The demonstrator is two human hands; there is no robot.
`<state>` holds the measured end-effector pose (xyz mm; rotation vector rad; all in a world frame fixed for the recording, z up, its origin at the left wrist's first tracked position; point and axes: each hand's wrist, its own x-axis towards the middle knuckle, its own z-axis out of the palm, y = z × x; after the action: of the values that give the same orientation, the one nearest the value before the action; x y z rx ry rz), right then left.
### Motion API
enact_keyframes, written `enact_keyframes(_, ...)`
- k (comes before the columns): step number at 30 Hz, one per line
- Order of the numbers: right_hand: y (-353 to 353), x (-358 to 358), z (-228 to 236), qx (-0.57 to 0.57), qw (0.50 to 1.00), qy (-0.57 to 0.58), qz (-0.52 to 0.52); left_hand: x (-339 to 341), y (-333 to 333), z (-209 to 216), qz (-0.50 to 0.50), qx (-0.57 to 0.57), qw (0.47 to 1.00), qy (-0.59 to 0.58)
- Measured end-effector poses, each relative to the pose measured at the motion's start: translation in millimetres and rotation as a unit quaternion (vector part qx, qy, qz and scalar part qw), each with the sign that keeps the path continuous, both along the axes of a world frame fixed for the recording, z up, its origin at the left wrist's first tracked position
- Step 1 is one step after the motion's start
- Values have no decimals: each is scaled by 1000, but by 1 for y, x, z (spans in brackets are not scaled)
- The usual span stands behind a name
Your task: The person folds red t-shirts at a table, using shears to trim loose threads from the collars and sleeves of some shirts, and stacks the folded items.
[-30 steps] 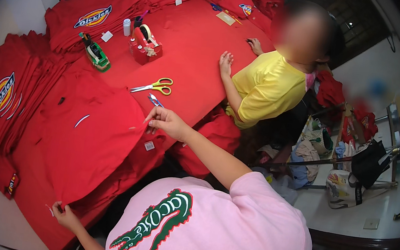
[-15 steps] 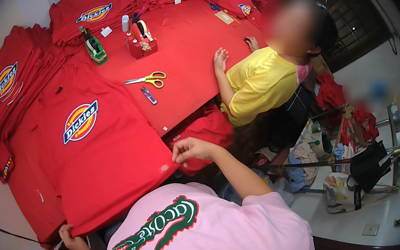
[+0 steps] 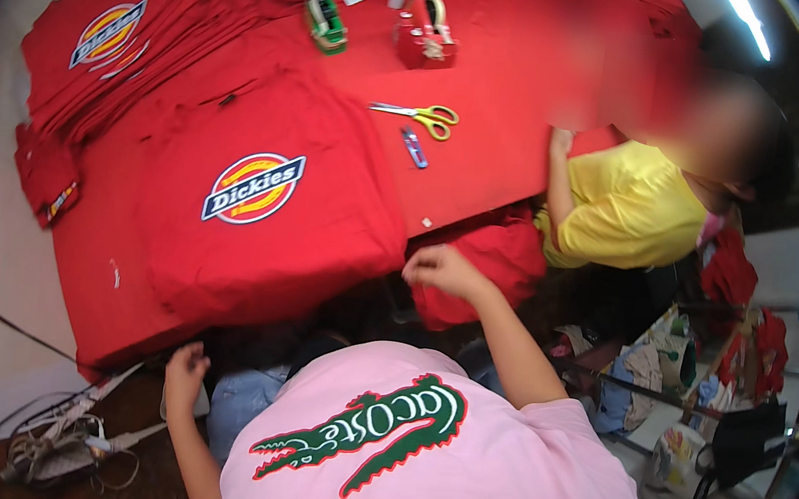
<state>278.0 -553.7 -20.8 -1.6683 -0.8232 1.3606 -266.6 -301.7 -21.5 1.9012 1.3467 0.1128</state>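
Observation:
A red T-shirt point(image 3: 321, 229) with a round yellow-and-blue print lies spread on the near part of the red-covered table. My right hand point(image 3: 444, 269) is just off its near right corner, fingers loosely bent and apart, holding nothing. Below the table's near edge, my left hand point(image 3: 187, 369) hangs in the air, clear of the fabric. Its fingers are half curled with nothing visible in them. Beyond the shirt lie yellow-handled scissors point(image 3: 429, 118) and small blue thread snips point(image 3: 414, 147).
Stacks of red shirts point(image 3: 161, 26) line the far left. A green tape dispenser point(image 3: 324, 24) and a red one point(image 3: 425, 39) stand farther back. A person in yellow point(image 3: 627, 204) sits at the right. Cables point(image 3: 71, 444) and a power strip lie at lower left.
Both hands have let go of the shirt's near hem and drawn away from it. The near hem now sits farther onto the table. The view has shifted left.

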Motion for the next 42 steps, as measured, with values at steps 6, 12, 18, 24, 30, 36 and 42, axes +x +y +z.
enact_keyframes(6, 120, 35, 21, 94, 981, -85, -148, 77, 58, 37, -30, 162, 986, -2)
enact_keyframes(12, 214, 34, -4, 106, 963, -88, -232, 130, 104, 29, 81, 306, 949, -14)
enact_keyframes(18, 265, 37, 0, 70, 983, -46, -164, 117, 167, 10, 111, 99, 988, -40)
enact_keyframes(24, 275, 63, 22, 15, 981, 84, -174, 107, 221, -4, 153, -171, 948, -219)
enact_keyframes(30, 375, 79, 8, 51, 967, -10, -248, 186, 318, 3, 254, -220, 862, -379)
enact_keyframes(36, 441, 66, 58, -87, 955, 195, -204, 248, 374, 10, 226, -231, 883, -340)
enact_keyframes(42, 390, 53, 52, -103, 923, 371, 12, 222, 362, -20, 31, -718, 537, -442)
